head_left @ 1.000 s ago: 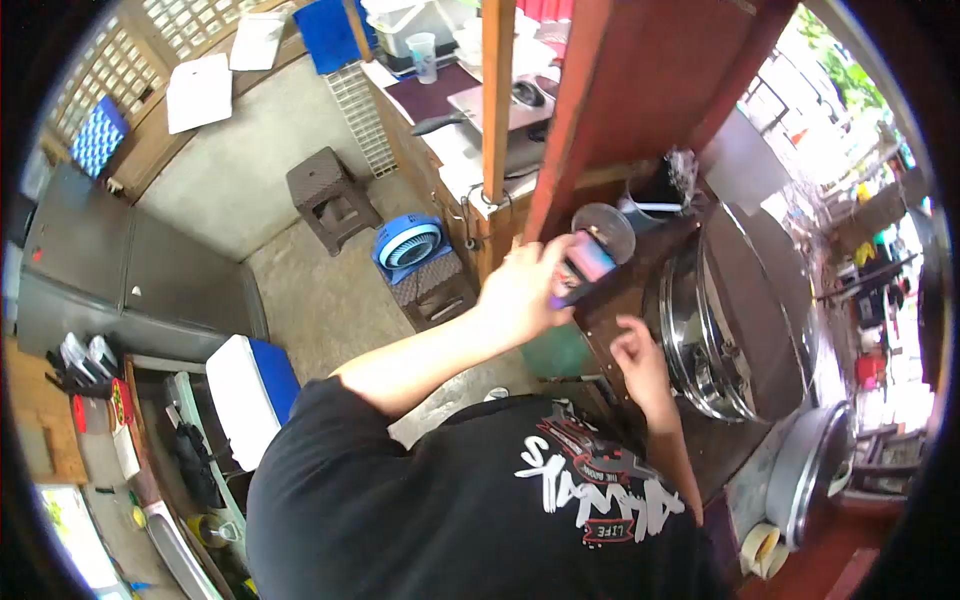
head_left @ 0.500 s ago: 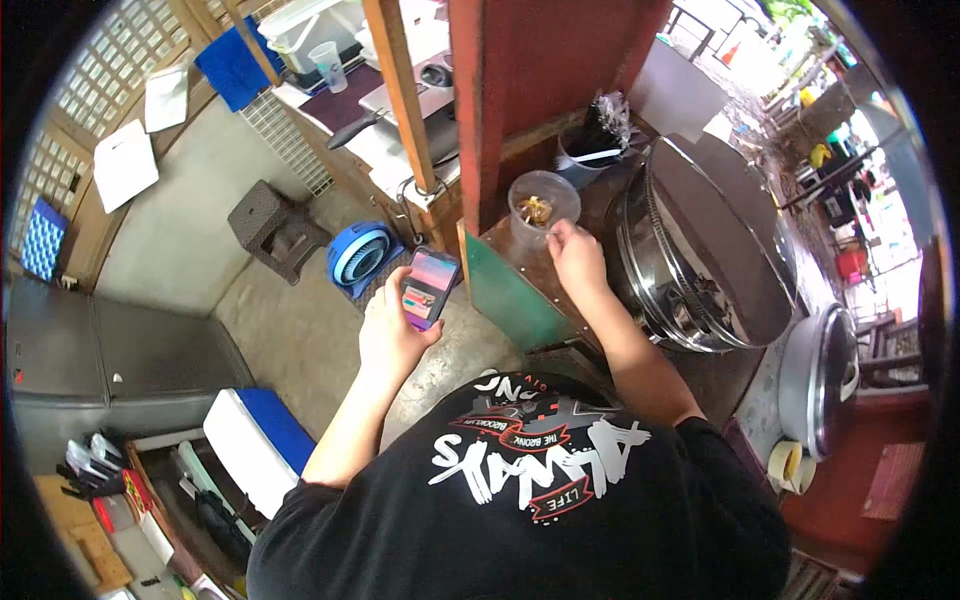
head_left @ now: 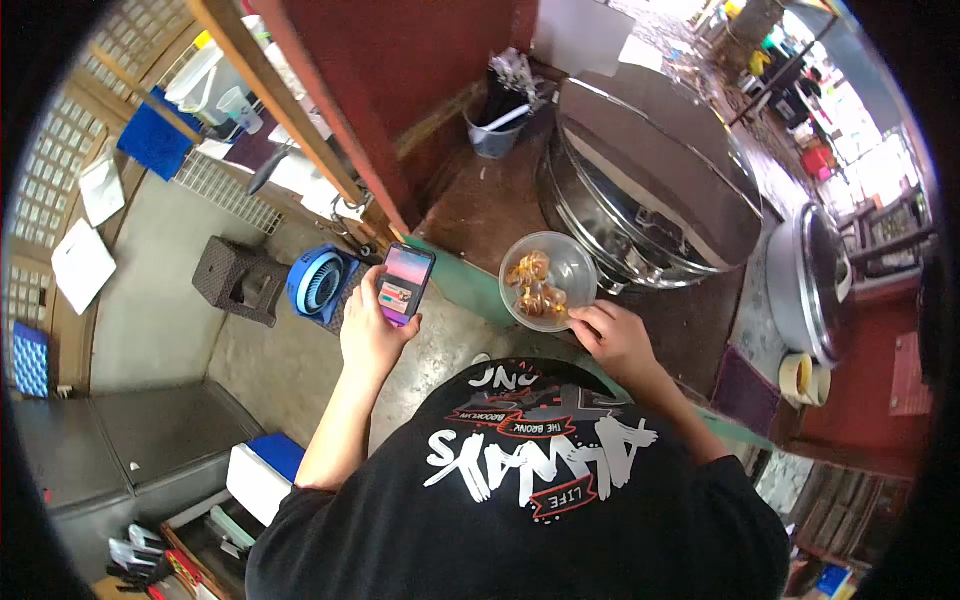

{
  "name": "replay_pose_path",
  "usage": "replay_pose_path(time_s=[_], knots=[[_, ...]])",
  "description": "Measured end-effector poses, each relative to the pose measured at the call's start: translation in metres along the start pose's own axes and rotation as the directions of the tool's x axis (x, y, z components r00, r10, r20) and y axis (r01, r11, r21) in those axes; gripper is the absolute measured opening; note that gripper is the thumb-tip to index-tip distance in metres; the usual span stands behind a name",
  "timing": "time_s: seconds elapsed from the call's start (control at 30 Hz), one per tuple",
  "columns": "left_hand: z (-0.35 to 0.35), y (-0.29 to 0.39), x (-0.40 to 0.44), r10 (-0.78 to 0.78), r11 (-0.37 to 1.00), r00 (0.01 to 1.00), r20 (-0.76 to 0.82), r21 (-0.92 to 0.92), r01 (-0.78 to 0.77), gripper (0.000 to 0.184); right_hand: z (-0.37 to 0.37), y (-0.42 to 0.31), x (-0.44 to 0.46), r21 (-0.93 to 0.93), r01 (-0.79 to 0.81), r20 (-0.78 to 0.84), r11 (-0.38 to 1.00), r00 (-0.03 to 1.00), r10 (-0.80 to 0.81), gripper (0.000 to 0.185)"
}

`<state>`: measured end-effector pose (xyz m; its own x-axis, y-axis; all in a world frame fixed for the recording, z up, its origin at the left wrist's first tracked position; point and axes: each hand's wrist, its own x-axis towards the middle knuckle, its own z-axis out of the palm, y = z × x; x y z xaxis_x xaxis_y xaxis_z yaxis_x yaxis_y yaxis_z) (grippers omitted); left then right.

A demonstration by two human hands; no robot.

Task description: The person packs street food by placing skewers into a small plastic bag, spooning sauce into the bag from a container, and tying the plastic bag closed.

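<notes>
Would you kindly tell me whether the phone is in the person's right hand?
No, the phone is in the left hand, while the right hand holds the clear tub at its rim.

The left hand point(head_left: 372, 332) holds a phone point(head_left: 410, 268); the right hand point(head_left: 618, 340) grips a clear container point(head_left: 573, 265).
</notes>
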<state>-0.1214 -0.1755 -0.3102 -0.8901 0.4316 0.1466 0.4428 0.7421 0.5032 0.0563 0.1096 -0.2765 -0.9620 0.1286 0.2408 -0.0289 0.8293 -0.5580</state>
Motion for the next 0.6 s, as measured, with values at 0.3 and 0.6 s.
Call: replay_pose_path(time_s=[0.3,0.6], knots=[[0.015,0.021,0.011,0.036,0.997,0.997,0.068,-0.072,-0.031,0.081,-0.016,0.005,-0.038,0.009,-0.074,-0.064,0.997,0.995,0.074,0.012],[0.007,0.011,-0.012,-0.031,1.0,1.0,0.005,0.003,0.031,0.079,0.045,0.02,0.03,0.134,0.0,-0.091,0.991,0.996,0.012,0.011]])
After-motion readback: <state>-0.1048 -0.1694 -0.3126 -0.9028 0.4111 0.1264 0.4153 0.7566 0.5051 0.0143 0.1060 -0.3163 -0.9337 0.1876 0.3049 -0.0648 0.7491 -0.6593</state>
